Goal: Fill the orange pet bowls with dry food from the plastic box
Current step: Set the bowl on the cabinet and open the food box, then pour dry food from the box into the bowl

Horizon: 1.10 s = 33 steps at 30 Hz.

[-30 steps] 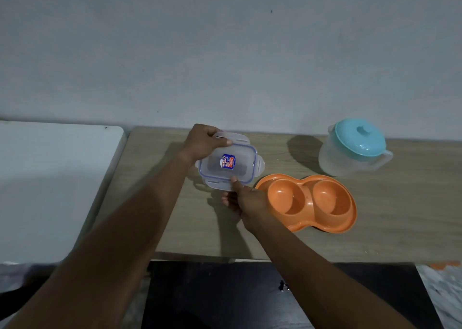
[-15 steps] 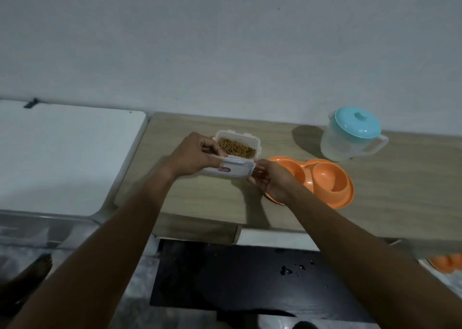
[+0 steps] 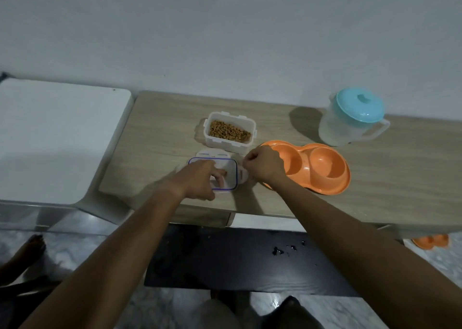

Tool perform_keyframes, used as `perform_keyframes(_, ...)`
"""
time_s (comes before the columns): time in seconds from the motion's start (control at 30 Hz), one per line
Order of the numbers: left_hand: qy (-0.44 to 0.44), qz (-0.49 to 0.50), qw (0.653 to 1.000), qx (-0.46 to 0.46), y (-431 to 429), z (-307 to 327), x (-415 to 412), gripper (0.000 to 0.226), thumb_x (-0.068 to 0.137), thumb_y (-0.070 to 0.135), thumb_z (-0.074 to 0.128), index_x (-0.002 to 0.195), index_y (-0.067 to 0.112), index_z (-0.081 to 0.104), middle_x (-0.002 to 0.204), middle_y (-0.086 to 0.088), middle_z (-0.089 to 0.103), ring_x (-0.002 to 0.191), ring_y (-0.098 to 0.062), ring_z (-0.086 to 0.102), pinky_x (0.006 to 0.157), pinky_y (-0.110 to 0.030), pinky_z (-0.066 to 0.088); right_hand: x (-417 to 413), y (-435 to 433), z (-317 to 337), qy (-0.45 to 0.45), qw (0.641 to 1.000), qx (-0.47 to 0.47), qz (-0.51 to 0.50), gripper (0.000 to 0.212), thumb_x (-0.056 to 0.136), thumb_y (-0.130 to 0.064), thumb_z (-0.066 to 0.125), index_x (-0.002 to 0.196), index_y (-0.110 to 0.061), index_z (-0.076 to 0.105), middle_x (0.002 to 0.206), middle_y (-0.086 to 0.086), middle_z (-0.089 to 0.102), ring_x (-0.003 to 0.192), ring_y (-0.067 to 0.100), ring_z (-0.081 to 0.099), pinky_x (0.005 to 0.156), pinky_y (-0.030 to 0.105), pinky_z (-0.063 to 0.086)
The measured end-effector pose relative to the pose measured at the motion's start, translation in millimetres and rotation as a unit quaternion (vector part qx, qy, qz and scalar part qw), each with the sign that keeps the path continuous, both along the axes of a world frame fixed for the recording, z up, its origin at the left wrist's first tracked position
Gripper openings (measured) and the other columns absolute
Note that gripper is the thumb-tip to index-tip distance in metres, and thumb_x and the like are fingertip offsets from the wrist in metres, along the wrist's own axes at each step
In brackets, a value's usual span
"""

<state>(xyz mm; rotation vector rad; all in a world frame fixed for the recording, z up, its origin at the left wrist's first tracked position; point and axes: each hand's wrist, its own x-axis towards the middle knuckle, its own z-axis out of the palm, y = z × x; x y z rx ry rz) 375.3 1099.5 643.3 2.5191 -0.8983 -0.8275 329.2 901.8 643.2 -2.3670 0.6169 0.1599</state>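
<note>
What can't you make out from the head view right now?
- Whether the left hand grips the lid or just rests on it: fingers blurred behind the clear plastic.
- Whether the right hand pinches anything: it is curled.
- How deep the dry food goes: box walls hide it.
- Water level in the pitcher: frosted.
</note>
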Motion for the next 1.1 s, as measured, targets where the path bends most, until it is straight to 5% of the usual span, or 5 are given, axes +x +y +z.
perform_keyframes(0.13,-0.061,0.027,0.998,-0.003,-10.9,7.6,8.9,0.065,0.074,0.054,0.076,0.133,0.033,0.061,0.138,0.006,0.059,0.126,-0.018,0.053,0.096,-0.030,0.042,33.7,-14.9,10.2,-0.095,0.988,0.012,-0.123,0.031,0.089,-0.033,0.066,0.112,-0.015,0.076,0.114,0.008,0.076,0.111,0.028,0.067,0.091,0.034,0.051)
perform_keyframes(0.23,-0.130,0.028,0.991,0.017,-31.2,0.8,23.8,0.055,0.082,0.052,0.068,0.133,0.034,0.061,0.129,0.000,0.065,0.115,-0.023,0.060,0.090,-0.035,0.048,65.0,-24.7,6.8,-0.039,0.987,0.060,-0.143,0.047,0.093,-0.034,0.066,0.130,-0.005,0.064,0.128,0.017,0.068,0.121,0.035,0.063,0.101,0.042,0.051)
perform_keyframes(0.57,-0.175,0.102,0.978,0.049,-42.2,-6.3,13.2,0.044,0.076,0.035,0.079,0.118,0.027,0.070,0.116,-0.003,0.070,0.106,-0.023,0.066,0.087,-0.035,0.051,55.6,-23.3,11.1,-0.024,0.973,0.207,-0.100,0.044,0.093,-0.010,0.053,0.136,-0.015,0.052,0.126,0.014,0.059,0.100,0.036,0.067,0.062,0.043,0.065)
perform_keyframes(0.8,-0.065,0.178,0.976,-0.107,-78.3,4.7,-6.0,0.033,0.081,0.042,0.074,0.104,0.018,0.077,0.100,-0.001,0.076,0.097,-0.018,0.070,0.082,-0.032,0.055,4.9,-76.3,60.1,-0.063,0.902,0.394,-0.163,0.058,0.091,0.006,0.052,0.139,-0.026,0.045,0.120,0.011,0.056,0.096,0.036,0.069,0.069,0.049,0.065)
perform_keyframes(1.1,-0.007,0.235,0.968,-0.087,-141.9,5.5,-19.4,0.029,0.080,0.044,0.069,0.086,0.017,0.074,0.083,-0.003,0.071,0.080,-0.023,0.066,0.064,-0.029,0.042,-60.7,-135.8,100.9,-0.113,0.925,0.317,-0.176,0.063,0.091,-0.003,0.066,0.139,-0.039,0.047,0.129,0.013,0.058,0.098,0.037,0.072,0.064,0.040,0.064)
